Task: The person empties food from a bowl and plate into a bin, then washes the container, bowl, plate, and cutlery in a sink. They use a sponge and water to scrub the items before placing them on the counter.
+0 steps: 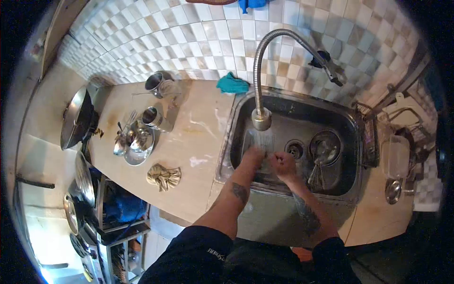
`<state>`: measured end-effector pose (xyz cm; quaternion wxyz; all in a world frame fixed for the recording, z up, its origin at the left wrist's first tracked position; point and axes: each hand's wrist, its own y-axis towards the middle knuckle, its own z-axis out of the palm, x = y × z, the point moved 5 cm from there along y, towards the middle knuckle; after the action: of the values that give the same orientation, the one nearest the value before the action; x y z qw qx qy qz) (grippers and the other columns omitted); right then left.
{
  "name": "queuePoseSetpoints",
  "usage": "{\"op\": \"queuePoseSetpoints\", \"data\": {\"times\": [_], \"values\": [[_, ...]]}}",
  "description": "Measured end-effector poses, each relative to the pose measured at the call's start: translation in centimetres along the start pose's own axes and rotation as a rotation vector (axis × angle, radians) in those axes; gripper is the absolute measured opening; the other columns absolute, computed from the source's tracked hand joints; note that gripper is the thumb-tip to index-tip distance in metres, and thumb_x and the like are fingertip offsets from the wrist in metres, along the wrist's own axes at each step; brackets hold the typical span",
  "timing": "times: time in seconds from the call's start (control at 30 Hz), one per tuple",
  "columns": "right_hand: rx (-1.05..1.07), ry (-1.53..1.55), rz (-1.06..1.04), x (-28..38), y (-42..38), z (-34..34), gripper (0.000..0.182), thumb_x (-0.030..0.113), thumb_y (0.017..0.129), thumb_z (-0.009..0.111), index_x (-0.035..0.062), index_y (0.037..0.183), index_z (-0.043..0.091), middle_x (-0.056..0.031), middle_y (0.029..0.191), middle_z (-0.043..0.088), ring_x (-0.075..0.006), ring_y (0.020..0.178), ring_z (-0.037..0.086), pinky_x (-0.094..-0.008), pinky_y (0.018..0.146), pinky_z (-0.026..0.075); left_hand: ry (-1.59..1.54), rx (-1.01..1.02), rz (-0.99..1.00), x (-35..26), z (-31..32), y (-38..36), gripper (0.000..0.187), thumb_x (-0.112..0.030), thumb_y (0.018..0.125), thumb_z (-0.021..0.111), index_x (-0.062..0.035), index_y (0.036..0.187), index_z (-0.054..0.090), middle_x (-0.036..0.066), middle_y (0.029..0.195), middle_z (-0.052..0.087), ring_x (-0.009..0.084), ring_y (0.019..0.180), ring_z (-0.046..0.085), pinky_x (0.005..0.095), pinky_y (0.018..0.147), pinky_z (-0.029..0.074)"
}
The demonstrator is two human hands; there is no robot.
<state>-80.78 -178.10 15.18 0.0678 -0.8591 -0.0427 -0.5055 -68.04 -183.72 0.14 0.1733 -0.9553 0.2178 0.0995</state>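
Water runs from the flexible metal faucet into the steel sink. My left hand is under the stream, its fingers hidden by water and blur. Just to its right, my right hand is closed; whatever its fingers hold, if anything, is too small to make out. Right of my hands lie the drain and a round metal bowl or strainer, with a whisk-like utensil below it.
On the counter at left are a plate with metal utensils, metal cups and a crumpled cloth. A teal cloth lies behind the sink. Right of the sink stand a wire rack and a clear container.
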Motion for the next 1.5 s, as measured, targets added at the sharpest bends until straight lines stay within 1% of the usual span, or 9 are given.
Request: {"op": "queuePoseSetpoints", "data": {"times": [0.23, 0.37, 0.5, 0.53, 0.7, 0.9, 1.23, 1.4, 1.5], "values": [[-0.342, 0.033, -0.352, 2.6, 3.0, -1.0, 0.029, 0.026, 0.089, 0.058, 0.0012, 0.106, 0.057, -0.0186, 0.105, 0.055, -0.0369, 0.099, 0.055, -0.0417, 0.090, 0.042, -0.141, -0.309, 0.612, -4.3, -13.4, -3.9, 0.043, -0.025, 0.075, 0.073, -0.0132, 0.114, 0.061, 0.012, 0.102, 0.068, 0.0311, 0.097, 0.063, 0.0385, 0.083, 0.050], [-0.429, 0.213, -0.167, 4.9, -1.4, -3.1, 0.016, 0.020, 0.089, 0.058, 0.0038, 0.091, 0.056, -0.0129, 0.091, 0.053, -0.0312, 0.086, 0.052, -0.0425, 0.081, 0.041, -0.375, -0.066, 0.351, -4.5, -23.1, -6.5, 0.042, -0.026, 0.085, 0.067, -0.0049, 0.120, 0.057, 0.018, 0.109, 0.064, 0.0320, 0.104, 0.061, 0.0384, 0.089, 0.049], [-0.051, 0.135, -0.581, 9.5, -8.2, 7.1, 0.012, 0.013, 0.081, 0.061, 0.0037, 0.081, 0.054, -0.0151, 0.087, 0.053, -0.0325, 0.087, 0.051, -0.0448, 0.078, 0.041, -0.603, -0.183, 0.396, -3.8, -20.8, -5.5, 0.031, -0.023, 0.086, 0.063, 0.0002, 0.106, 0.061, 0.015, 0.095, 0.066, 0.0280, 0.089, 0.064, 0.0370, 0.078, 0.050], [0.324, 0.231, -0.552, 9.8, -9.7, 12.3, 0.020, 0.014, 0.082, 0.061, 0.0046, 0.099, 0.058, -0.0178, 0.108, 0.055, -0.0353, 0.101, 0.053, -0.0488, 0.086, 0.042, -0.548, -0.337, 0.438, -3.0, -18.5, -4.5, 0.026, -0.021, 0.087, 0.061, -0.0001, 0.102, 0.062, 0.014, 0.093, 0.066, 0.0286, 0.087, 0.064, 0.0357, 0.077, 0.050], [0.450, -0.171, -0.797, 9.3, -17.0, 15.4, 0.058, 0.019, 0.089, 0.056, 0.0080, 0.143, 0.037, -0.0114, 0.156, 0.017, -0.0286, 0.144, 0.011, -0.0480, 0.116, 0.013, -0.667, -0.359, 0.137, -5.0, -16.0, -5.2, 0.015, -0.015, 0.087, 0.058, -0.0051, 0.095, 0.066, 0.013, 0.095, 0.068, 0.0302, 0.090, 0.065, 0.0337, 0.079, 0.050], [0.113, -0.652, -0.385, 2.6, -12.3, -2.4, 0.059, 0.029, 0.088, 0.058, 0.0024, 0.137, 0.041, -0.0195, 0.146, 0.034, -0.0361, 0.132, 0.035, -0.0486, 0.111, 0.027, 0.216, -0.081, 0.250, -6.3, -12.0, -10.7, 0.019, -0.019, 0.085, 0.056, -0.0098, 0.093, 0.070, 0.017, 0.093, 0.068, 0.0292, 0.092, 0.067, 0.0369, 0.080, 0.053], [-0.367, -0.309, -0.494, 5.1, -4.5, -9.3, 0.020, 0.024, 0.089, 0.061, 0.0040, 0.090, 0.060, -0.0171, 0.098, 0.059, -0.0338, 0.088, 0.058, -0.0432, 0.081, 0.047, 0.166, -0.042, 0.417, -5.4, -17.5, -13.4, 0.010, -0.015, 0.082, 0.058, -0.0084, 0.082, 0.064, 0.014, 0.081, 0.067, 0.0334, 0.074, 0.066, 0.0436, 0.066, 0.053], [-0.017, 0.497, 0.151, 2.3, 8.4, -4.8, 0.021, 0.028, 0.092, 0.059, 0.0062, 0.093, 0.059, -0.0038, 0.079, 0.057, -0.0166, 0.072, 0.055, -0.0315, 0.064, 0.047, 0.087, -0.037, 0.321, -4.6, -25.5, -20.9, 0.014, -0.019, 0.085, 0.058, -0.0065, 0.085, 0.064, 0.014, 0.081, 0.066, 0.0344, 0.074, 0.065, 0.0447, 0.071, 0.053], [0.359, 1.083, -0.069, 1.3, 8.2, 2.3, 0.021, 0.029, 0.092, 0.060, 0.0079, 0.091, 0.059, -0.0005, 0.076, 0.054, -0.0131, 0.066, 0.053, -0.0299, 0.058, 0.046, 0.224, -0.119, 0.366, -2.7, -28.5, -23.9, 0.014, -0.019, 0.084, 0.058, -0.0065, 0.085, 0.064, 0.013, 0.080, 0.066, 0.0331, 0.077, 0.065, 0.0438, 0.077, 0.051]]}}
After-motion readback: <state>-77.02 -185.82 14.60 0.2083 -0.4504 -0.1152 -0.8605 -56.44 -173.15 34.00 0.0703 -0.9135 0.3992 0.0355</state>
